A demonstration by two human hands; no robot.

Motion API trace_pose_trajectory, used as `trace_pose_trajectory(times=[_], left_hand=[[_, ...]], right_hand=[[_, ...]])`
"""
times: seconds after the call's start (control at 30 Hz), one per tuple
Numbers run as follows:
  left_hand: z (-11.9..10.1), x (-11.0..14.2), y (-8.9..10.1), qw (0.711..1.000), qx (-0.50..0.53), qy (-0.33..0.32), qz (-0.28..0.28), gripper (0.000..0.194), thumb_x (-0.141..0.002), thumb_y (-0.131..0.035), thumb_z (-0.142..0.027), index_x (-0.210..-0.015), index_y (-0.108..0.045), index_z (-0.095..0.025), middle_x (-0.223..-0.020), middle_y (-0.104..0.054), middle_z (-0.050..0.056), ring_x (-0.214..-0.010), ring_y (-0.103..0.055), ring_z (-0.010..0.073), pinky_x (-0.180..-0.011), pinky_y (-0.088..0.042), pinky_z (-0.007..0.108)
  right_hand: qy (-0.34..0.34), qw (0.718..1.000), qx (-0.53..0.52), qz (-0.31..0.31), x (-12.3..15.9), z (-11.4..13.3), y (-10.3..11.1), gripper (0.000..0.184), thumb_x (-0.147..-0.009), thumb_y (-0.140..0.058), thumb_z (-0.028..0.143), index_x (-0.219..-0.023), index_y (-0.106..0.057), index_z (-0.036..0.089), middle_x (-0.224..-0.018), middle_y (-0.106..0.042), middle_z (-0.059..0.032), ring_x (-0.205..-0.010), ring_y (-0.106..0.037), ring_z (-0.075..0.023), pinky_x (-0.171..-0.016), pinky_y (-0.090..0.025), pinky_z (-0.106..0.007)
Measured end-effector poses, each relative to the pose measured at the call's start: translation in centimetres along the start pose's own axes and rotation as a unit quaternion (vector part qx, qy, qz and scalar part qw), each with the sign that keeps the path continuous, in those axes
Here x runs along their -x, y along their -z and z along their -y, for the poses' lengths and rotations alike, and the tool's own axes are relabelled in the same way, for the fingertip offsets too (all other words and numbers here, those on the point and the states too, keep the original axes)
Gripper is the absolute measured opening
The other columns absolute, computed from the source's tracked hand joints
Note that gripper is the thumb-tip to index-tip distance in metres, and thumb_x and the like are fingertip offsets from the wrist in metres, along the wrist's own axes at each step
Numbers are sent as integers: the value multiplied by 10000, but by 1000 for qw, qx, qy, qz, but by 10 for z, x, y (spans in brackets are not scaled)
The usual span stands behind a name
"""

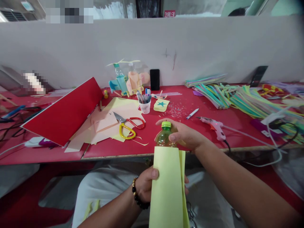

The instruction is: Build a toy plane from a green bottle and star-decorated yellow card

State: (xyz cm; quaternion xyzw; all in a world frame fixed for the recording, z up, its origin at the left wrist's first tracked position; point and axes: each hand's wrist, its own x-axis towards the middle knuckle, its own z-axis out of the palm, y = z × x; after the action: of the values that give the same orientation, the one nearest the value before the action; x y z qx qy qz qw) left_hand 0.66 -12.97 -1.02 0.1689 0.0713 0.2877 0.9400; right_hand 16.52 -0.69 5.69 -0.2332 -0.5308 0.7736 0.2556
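Observation:
A green plastic bottle (163, 137) with a lime cap stands upright above my lap. Pale yellow paper (166, 186) wraps around its body, with a loose edge on the right side. My left hand (146, 183) grips the wrapped bottle low down, thumb on the front of the paper and fingertips showing on the far side. Around the bottle's shoulder, just below the cap, curl the fingers of my right hand (184, 134). The paper hides the lower part of the bottle.
Scissors (127, 122) lie on paper sheets (104, 126). Behind them stand a cup of markers (144, 106) and decorated bottles (128, 80). A pink glue gun (213, 125), a marker (192, 114) and colourful strips (211, 95) lie rightward. A red board (66, 110) leans at left.

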Motion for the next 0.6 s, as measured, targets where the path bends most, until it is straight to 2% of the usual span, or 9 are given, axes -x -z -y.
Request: trace_pose_trajectory(times=[0.07,0.17,0.23,0.3,0.37,0.47,0.53,0.6], left_hand=[[-1,1,2,1000,-7,4,3,704,-601,-797,-498,-1157,-657,-89,-994,-716,122,-904,-671,227,-818,-510,303],[-1,1,9,1000,-5,7,23,736,-610,-771,-542,-1151,-654,-57,-1002,-709,127,-899,-668,225,-803,-516,295],[0,0,15,999,3,-5,35,743,-624,-754,-553,-1175,-640,-67,-1034,-700,127,-907,-668,228,-806,-518,306],[0,-2,18,999,10,-15,44,728,-651,-730,-550,-1217,-619,-104,-1103,-684,135,-923,-668,242,-813,-516,333],[-1,-4,20,999,11,-9,44,765,-675,-684,-607,-1257,-595,-118,-1200,-650,159,-949,-664,268,-828,-508,363],[-7,-3,17,1000,-22,-3,15,919,-695,-561,-777,-1298,-556,-84,-1258,-619,199,-1058,-630,337,-908,-469,417],[-15,1,12,997,-70,-37,-26,915,-736,-503,-800,-1318,-535,-95,-1256,-627,190,-1157,-583,363,-972,-432,436],[-26,6,6,981,-143,-100,-89,829,-808,-444,-766,-1352,-497,-143,-1321,-590,162,-1235,-534,355,-1009,-414,437]], right_hand=[[-2,1000,-28,3,1,-4,0,752,-631,-833,312,-1269,-445,219,-959,-681,-58,-867,-685,-218,-766,-532,-357],[-8,996,-84,31,6,-11,0,993,-557,-881,315,-1379,-326,269,-1023,-679,-67,-915,-689,-244,-760,-544,-360],[-16,994,-98,36,10,-15,-1,1149,-496,-904,234,-1427,-234,298,-1066,-676,-75,-922,-691,-258,-732,-554,-354],[-24,995,-92,12,14,-18,-3,1214,-481,-889,151,-1449,-175,313,-1080,-676,-76,-893,-697,-256,-686,-562,-335],[-22,995,-91,-20,17,-18,-5,1210,-488,-868,121,-1454,-168,320,-1062,-681,-65,-852,-702,-244,-656,-564,-320],[0,991,-104,-80,20,-15,-4,1110,-490,-854,127,-1408,-261,324,-1030,-690,-41,-791,-707,-225,-648,-573,-322],[23,983,-114,-139,23,-11,1,1020,-487,-854,142,-1348,-339,333,-997,-699,-20,-741,-706,-216,-633,-578,-333],[43,970,-122,-207,24,-8,9,935,-499,-848,150,-1293,-398,349,-954,-706,5,-696,-700,-205,-624,-582,-347]])
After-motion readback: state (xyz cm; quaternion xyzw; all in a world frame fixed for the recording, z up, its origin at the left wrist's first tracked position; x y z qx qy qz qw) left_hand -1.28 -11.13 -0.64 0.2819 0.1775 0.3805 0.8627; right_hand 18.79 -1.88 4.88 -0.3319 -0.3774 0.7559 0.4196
